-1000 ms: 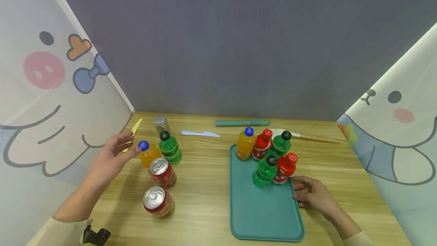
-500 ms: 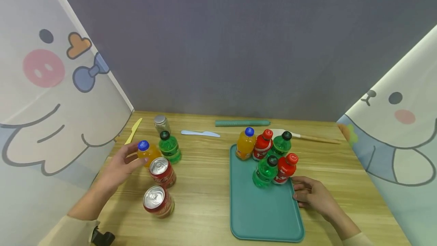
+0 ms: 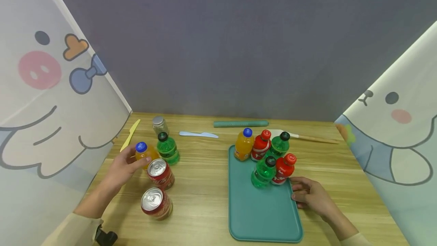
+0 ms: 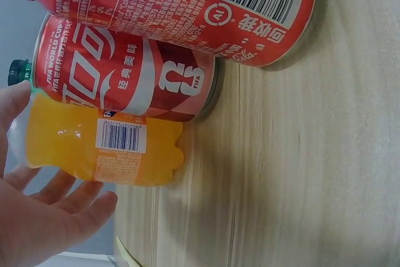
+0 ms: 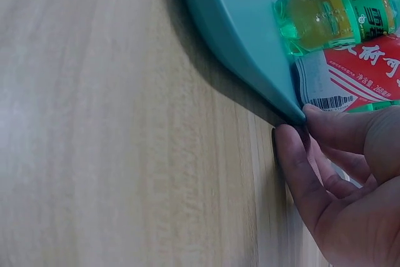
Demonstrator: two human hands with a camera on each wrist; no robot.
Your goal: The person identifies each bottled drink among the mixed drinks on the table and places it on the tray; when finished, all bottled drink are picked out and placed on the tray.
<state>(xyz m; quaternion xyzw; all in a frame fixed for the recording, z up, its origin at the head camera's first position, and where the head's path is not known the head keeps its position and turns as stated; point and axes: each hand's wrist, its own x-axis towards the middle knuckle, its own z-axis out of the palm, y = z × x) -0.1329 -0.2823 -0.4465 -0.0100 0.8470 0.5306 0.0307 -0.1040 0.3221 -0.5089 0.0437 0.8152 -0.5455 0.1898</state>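
Observation:
My left hand (image 3: 124, 168) reaches round an orange soda bottle (image 3: 142, 155) with a blue cap, which stands upright on the table. In the left wrist view the extended fingers (image 4: 87, 211) lie along one side of this bottle and the thumb is near its top. Whether they press on it cannot be told. Two red soda cans (image 3: 160, 175) (image 3: 158, 205) and a green bottle (image 3: 168, 150) stand beside it. My right hand (image 3: 312, 196) pinches the right rim of a teal tray (image 3: 263, 215) between thumb and fingers. Several orange, red and green bottles (image 3: 264, 172) stand at the tray's far end.
Along the back lie a yellow knife (image 3: 131, 135), a light blue knife (image 3: 198, 134), a teal rod (image 3: 240, 123) and a spatula with a wooden handle (image 3: 315, 138). A small jar (image 3: 160, 125) with a grey lid stands behind the green bottle. Printed panels flank the table.
My left hand has moved right and slightly down until its fingers and thumb are around the orange bottle. The bottle has stayed in place. The right hand remains on the tray's rim.

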